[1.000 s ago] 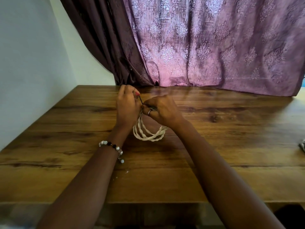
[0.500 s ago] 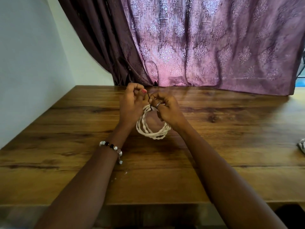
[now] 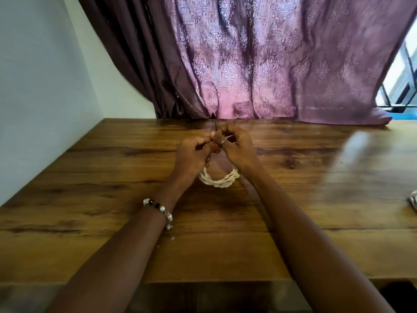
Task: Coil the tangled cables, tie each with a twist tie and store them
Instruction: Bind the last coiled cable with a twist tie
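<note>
Nearest the camera, two bare forearms reach forward over the brown wood-grain worktop, the left one wearing a bracelet of white and dark beads at the wrist. Between the wrists, a cream-white coil of twisted cable hangs with its lower arc touching or just above the worktop; its upper part is hidden behind the hands.

Just beyond, the left hand and the right hand meet at the top of the coil. Both sets of fingers are curled tight, and they appear to pinch a thin dark twist tie, one end of which pokes up between them. A silver ring shows on a right finger. How many turns the tie has taken cannot be told; the wrap itself is covered by the fingers.

Judging by this, the coiling of this cable is done and the tying step is in hand. The next move likely calls for rolling the two tie ends round each other while the coil top is held pinched, so the loops do not spring loose, then setting the bundle aside for storage.

At the right edge of the worktop lies a small pale striped object, too cropped to identify. Farthest off hangs a purple patterned curtain, with a plain white wall to the left.
</note>
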Motion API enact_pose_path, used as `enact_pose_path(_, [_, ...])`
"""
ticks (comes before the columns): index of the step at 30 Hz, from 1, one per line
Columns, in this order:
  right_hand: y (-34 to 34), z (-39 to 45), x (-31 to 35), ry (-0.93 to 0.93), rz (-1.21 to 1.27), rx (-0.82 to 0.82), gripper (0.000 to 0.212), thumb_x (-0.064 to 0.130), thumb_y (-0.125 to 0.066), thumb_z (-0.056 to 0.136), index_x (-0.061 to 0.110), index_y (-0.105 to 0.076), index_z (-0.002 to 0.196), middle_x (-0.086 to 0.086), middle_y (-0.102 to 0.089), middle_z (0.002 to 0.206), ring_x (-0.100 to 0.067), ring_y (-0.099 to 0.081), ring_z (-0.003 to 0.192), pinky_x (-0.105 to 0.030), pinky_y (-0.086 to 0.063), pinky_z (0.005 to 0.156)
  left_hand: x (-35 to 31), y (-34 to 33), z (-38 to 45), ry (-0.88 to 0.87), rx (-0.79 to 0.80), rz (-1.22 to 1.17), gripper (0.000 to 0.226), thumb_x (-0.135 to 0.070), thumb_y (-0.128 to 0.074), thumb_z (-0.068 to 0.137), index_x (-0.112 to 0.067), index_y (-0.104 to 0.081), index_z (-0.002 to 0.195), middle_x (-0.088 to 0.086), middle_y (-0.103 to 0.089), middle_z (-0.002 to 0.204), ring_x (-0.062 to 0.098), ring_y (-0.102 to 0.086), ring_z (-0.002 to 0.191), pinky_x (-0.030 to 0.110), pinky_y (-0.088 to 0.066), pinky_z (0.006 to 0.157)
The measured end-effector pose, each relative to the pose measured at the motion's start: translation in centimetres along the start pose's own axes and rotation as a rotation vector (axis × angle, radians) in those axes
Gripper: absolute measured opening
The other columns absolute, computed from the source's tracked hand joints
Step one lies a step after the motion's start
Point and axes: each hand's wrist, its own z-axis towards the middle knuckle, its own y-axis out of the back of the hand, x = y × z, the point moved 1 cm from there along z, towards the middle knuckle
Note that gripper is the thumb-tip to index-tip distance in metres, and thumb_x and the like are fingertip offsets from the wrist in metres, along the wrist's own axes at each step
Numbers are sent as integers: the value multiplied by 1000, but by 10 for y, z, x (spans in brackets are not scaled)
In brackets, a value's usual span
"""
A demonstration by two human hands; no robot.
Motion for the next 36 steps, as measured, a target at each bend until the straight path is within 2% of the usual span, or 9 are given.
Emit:
enact_pose_path(5, [10,3,7,92,-74,-28,7,5,-66,85,8,-65,78,1,-62,72,-8,-57,69,-26,-46,65,0,0,-1,-44,-38,146,14,-11,-72,82,-8,-75,95,4,-74,87,0,-66,72,20,-52,68])
enact_pose_path(8, [10,1,10,38,117,-53,8,-4,-62,83,1,-66,80,-13,-64,73,-21,-58,69,-36,-49,66,-2,-3,-2,-29,-62,111,17,-10,-72,81,-7,-74,98,3,-73,85,-6,-65,66,11,-50,61])
enact_pose_path(10, [9,-2,14,-9,232,-94,14,-10,-59,84,0,-66,77,-16,-64,69,-23,-57,64,-34,-48,60,-4,-6,-2,-9,-68,76,20,-9,-73,81,-9,-73,101,0,-72,84,-5,-66,65,10,-50,58])
enact_pose_path(13, [10,-1,17,-60,308,-150,31,-15,-57,83,12,-65,69,2,-65,58,-8,-56,54,-18,-42,49,-5,-9,-3,17,-31,16,17,-9,-72,82,-17,-71,97,4,-73,81,12,-70,66,18,-51,52])
enact_pose_path(15, [11,0,16,-78,271,-158,30,-15,-57,83,10,-65,69,7,-64,56,-3,-56,52,-15,-41,48,-5,-10,-5,18,11,44,11,-12,-71,84,-18,-70,93,11,-73,78,20,-70,63,22,-48,46])
enact_pose_path(19, [17,1,15,-121,162,-152,13,-14,-56,84,-6,-66,81,-7,-59,62,2,-53,48,-12,-40,46,-9,-12,-8,-10,67,154,4,-16,-69,86,-15,-71,90,6,-71,67,3,-54,39,18,-41,40])
enact_pose_path(26, [27,6,14,-269,180,-267,20,-14,-57,82,-1,-66,70,-9,-57,61,-4,-50,46,-16,-39,45,-20,-20,-15,-205,91,297,14,-18,-69,86,-9,-75,96,-8,-66,60,6,-57,39,21,-48,44])
enact_pose_path(32, [33,2,15,-245,215,-45,7,-1,-63,87,-7,-67,89,-10,-65,71,-8,-56,56,-21,-44,51,-16,-13,-14,-185,18,273,12,-15,-70,85,-6,-76,90,-22,-56,53,1,-52,37,14,-41,44])
enact_pose_path(36, [23,-2,17,-248,252,39,10,-4,-64,85,5,-69,84,-11,-68,83,-14,-62,70,-21,-54,62,-7,-4,-8,-126,-40,254,16,-22,-69,86,-7,-76,88,-12,-59,50,1,-51,38,18,-41,48])
